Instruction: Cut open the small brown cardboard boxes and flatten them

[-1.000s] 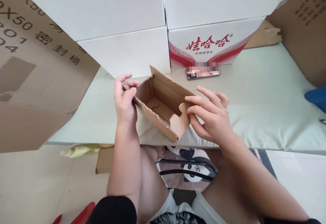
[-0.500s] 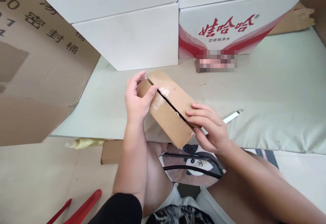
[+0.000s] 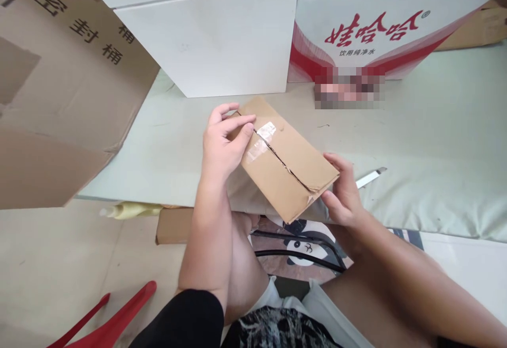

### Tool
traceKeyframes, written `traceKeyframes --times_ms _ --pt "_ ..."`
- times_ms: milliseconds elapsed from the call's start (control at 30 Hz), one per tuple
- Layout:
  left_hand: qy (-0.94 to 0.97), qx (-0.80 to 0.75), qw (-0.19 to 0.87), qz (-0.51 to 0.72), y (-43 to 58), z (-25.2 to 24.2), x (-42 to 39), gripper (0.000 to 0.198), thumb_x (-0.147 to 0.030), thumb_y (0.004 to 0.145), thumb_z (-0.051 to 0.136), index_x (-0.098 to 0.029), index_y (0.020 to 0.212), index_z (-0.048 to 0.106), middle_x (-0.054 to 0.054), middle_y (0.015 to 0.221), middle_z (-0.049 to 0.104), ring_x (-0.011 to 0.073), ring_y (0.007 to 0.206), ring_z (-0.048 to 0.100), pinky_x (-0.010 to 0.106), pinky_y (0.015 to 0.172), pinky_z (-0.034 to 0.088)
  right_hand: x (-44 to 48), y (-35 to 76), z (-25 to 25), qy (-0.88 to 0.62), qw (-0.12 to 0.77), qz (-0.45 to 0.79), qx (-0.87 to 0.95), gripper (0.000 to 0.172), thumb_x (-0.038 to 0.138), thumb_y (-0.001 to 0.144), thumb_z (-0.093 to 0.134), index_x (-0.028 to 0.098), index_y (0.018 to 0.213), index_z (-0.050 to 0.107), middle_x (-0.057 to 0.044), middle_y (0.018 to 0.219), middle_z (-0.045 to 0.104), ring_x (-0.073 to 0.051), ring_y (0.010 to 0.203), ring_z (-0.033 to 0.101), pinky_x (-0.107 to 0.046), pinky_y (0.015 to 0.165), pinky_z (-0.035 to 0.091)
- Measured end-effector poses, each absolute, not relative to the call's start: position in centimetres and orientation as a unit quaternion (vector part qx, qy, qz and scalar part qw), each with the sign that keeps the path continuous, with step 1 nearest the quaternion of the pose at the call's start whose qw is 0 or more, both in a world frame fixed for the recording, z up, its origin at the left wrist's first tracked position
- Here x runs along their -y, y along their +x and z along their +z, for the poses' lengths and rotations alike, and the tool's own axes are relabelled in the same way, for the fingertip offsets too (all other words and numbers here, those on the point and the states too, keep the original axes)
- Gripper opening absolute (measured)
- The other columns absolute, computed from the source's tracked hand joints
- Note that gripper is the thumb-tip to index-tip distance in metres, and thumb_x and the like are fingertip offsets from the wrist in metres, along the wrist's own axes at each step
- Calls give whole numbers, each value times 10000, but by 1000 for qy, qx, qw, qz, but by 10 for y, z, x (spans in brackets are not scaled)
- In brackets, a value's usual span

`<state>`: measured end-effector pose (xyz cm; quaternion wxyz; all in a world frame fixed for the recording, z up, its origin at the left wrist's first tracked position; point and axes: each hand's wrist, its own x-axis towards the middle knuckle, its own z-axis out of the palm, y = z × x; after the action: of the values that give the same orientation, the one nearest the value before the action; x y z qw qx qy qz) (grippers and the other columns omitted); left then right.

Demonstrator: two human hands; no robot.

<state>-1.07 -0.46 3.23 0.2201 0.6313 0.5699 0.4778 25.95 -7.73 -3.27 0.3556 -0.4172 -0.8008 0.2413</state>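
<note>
A small brown cardboard box (image 3: 291, 163) is tilted over the front edge of the bench, its two top flaps meeting at a dark, frayed seam. Clear tape with a torn look crosses that seam near the left end. My left hand (image 3: 225, 137) grips the box's far left end, thumb and fingers at the seam. At the right end, my right hand (image 3: 343, 192) holds the box with its thumb and fingers along the side; part of the hand's grip is hidden. A white craft knife (image 3: 371, 177) with its blade out lies just beyond my right hand.
White cartons (image 3: 206, 47), one with red print (image 3: 376, 31), stand at the back. A large brown carton (image 3: 71, 94) is at the left. Pale green cloth (image 3: 435, 142) covers the bench. Below are a brown box (image 3: 173, 226) and red bars (image 3: 119, 311) near the floor.
The box's flaps have come down, narrowing the gap between them. My right hand has shifted from the top flap to the right end. My left fingers have moved onto the seam.
</note>
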Motion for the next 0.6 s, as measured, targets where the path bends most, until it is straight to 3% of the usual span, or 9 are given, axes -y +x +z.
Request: traceKeyframes --times_ms 100,233,400,500,600 --pt "626 -578 219 476 -11 32 5 144 -212 854 730 -267 947 825 69 1261 617 297 1317 558 497 1135 470 70 266 -28 -386 376 284 793 583 350 950 489 301 1509 329 -143 1420 600 -331 1274 621 -502 1011 550" --pt "631 -584 217 462 -10 35 7 301 -98 822 630 -267 972 828 67 1271 627 290 1314 558 486 1093 508 60 272 -28 -356 251 298 850 506 309 932 564 282 1431 489 -141 1438 627 -325 1255 641 -538 1034 522" --pt "611 -593 218 477 -12 36 7 320 -103 804 602 -272 949 831 63 1277 632 291 1279 581 459 1036 546 57 274 -36 -384 185 247 870 433 361 969 537 268 1392 545 -159 1358 686 -377 1251 645 -692 1119 390" --pt "578 -596 210 516 -14 31 3 300 -122 823 585 -276 911 827 56 1243 637 282 1281 583 449 1074 521 56 272 -38 -387 207 272 856 417 376 981 540 251 1379 548 -160 1318 704 -358 1212 671 -592 1026 515" --pt "530 -599 215 560 -14 29 -1 259 -162 841 579 -256 896 815 58 1199 646 276 1290 581 436 1101 495 53 270 -37 -409 250 312 820 510 396 965 588 246 1443 489 -163 1320 700 -330 1150 703 -487 901 594"
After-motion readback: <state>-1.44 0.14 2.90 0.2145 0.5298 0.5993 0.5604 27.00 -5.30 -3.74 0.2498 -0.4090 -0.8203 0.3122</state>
